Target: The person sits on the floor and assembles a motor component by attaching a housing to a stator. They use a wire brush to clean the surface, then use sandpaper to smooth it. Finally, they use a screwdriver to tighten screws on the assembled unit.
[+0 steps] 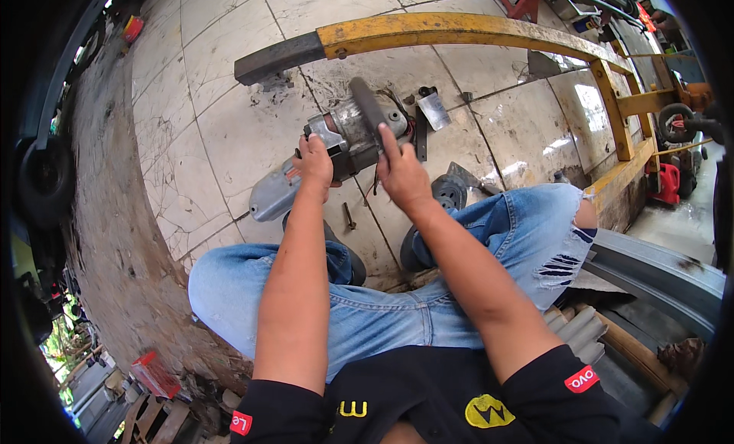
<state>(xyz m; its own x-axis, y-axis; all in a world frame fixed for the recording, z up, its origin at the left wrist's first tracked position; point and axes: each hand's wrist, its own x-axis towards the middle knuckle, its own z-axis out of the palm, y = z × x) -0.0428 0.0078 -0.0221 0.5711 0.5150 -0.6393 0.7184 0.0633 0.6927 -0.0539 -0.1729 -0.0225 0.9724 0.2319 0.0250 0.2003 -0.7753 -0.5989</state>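
Note:
On the tiled floor in front of me lies a grey metal machine (337, 140), with a round motor-like body and a long rounded nose (275, 193) toward the left. My left hand (313, 165) is closed on its middle, near a metal collar. In my right hand (404, 176) is a long dark brush-like tool (368, 107) with a rounded end, slanting over the machine's body. Its underside is hidden, so bristles cannot be made out. A bolt (349, 216) rests between my feet and the machine. Beside my right knee sits a round slotted grey part (449, 191).
A yellow steel frame (459, 29) with a black end arches beyond the machine and down the right side. A silvery packet (434, 111) lies right of the machine. Further right are a red jerrycan (665, 185) and a metal channel (657, 268). A red stand (520, 2) is at the back.

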